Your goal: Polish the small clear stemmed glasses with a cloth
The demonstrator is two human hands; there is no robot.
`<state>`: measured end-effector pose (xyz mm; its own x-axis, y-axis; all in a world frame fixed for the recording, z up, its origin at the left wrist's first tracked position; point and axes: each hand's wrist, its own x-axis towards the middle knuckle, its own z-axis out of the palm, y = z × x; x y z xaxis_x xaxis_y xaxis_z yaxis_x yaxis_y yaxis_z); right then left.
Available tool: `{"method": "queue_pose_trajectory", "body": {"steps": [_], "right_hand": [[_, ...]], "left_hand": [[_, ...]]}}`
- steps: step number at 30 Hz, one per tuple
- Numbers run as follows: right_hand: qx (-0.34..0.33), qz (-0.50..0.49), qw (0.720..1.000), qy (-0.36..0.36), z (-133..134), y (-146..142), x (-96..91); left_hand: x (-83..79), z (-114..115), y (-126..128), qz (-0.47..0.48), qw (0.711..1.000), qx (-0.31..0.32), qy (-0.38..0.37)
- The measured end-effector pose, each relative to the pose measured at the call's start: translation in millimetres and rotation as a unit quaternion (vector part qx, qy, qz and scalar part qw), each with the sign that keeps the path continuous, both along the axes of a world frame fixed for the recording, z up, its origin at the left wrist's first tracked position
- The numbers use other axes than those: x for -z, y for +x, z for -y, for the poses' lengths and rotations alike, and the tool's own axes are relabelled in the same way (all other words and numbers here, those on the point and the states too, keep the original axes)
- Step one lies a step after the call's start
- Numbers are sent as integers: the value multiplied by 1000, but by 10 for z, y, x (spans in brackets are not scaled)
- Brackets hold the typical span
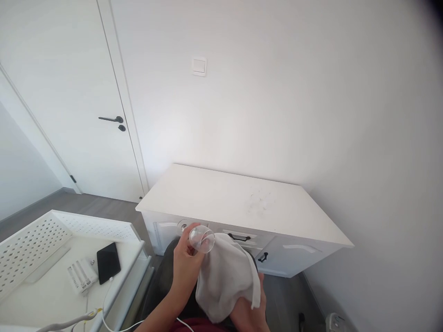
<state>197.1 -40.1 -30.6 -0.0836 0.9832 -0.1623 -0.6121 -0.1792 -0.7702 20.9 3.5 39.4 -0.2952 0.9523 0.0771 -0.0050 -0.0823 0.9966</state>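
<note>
My left hand (187, 258) is closed around a clear glass (201, 239), its round rim tilted up towards me. Another clear round part shows just beyond the fingers; whether it is the foot of the same glass I cannot tell. A white cloth (226, 276) hangs in folds beside the glass, over my lap. My right hand (251, 313) grips this cloth from below, and its fingers are partly covered by the fabric. The cloth's upper edge lies close to the glass.
Ahead stands a white cabinet (214, 189) with black handles and grey smudges on its top. On the left, a white table (38, 309) with perforated panels bears a black phone-like device (108, 263), a white battery charger (82, 275) and cables. A white door (69, 92) is behind.
</note>
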Motion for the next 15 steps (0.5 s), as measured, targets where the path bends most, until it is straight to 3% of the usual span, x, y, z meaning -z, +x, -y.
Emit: {"method": "queue_pose_trajectory", "body": {"steps": [5,8,11,13,15], "right_hand": [[-4,-82,994,-78,82,56,-16],[-4,-67,994,-89,19,-15,-63],[-5,-88,987,-136,-110,-5,-34],[34,-96,979,-179,-198,91,27],[137,-73,964,-217,-258,212,76]], "left_hand": [[62,25,-8,-56,998,-17,-13],[126,38,37,-76,995,59,4],[218,37,53,-7,989,148,16],[280,30,28,73,979,187,25],[322,21,-10,124,970,205,32]]}}
